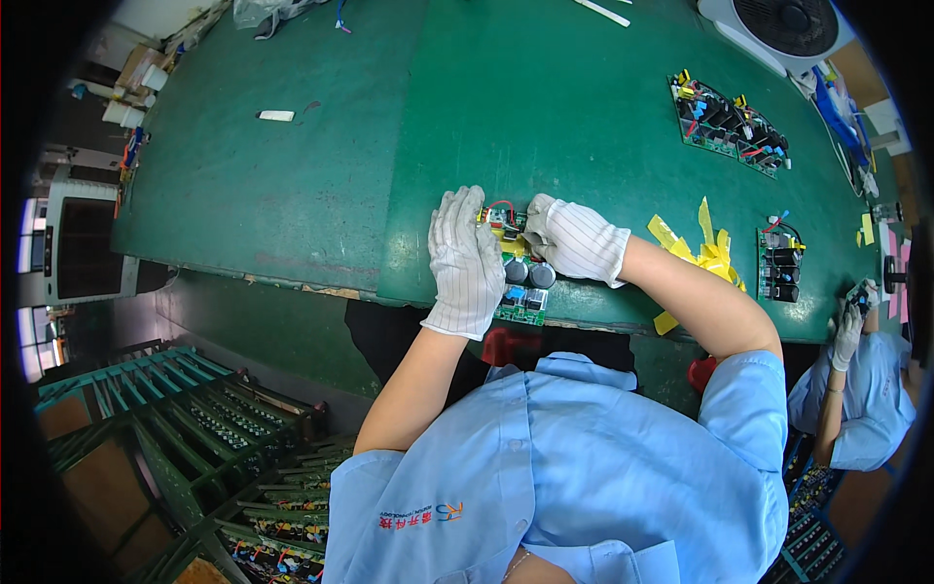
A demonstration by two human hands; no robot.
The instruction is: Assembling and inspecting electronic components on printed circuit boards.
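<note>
I have the narrow green circuit board crowded with parts (525,306) between the two hands, at the near edge of the broad green worktable with a smooth, scuffed top (292,204). Its long axis runs away from the body, the far end leaning slightly left; the near end sits by the table's edge and the thin red wire loop (501,203) rises at the far end. I see round-topped dark capacitors (541,275) standing on its middle, with a small blue block (514,292) nearer the body.

The left hand in a white knit glove with fine stripes (465,263) lies along the board's left side, fingers straight, close together and pointing away; I cannot tell whether it grips the edge. The right hand in a matching striped glove (574,238) bends its fingers inward over the far right part; the fingertips are hidden, so I cannot tell what they pinch.

To the left, I have the widest room, with only a small white flat piece (275,116) well off. To the right, room narrows: the crumpled strips of yellow tape (715,255) lie beside the right forearm, and past them sits the smaller board with black cylinders (780,265). Farther back lie two component-packed boards (707,117), end to end on a slant. The table's near edge looks chipped and bends toward the rim of my view.
</note>
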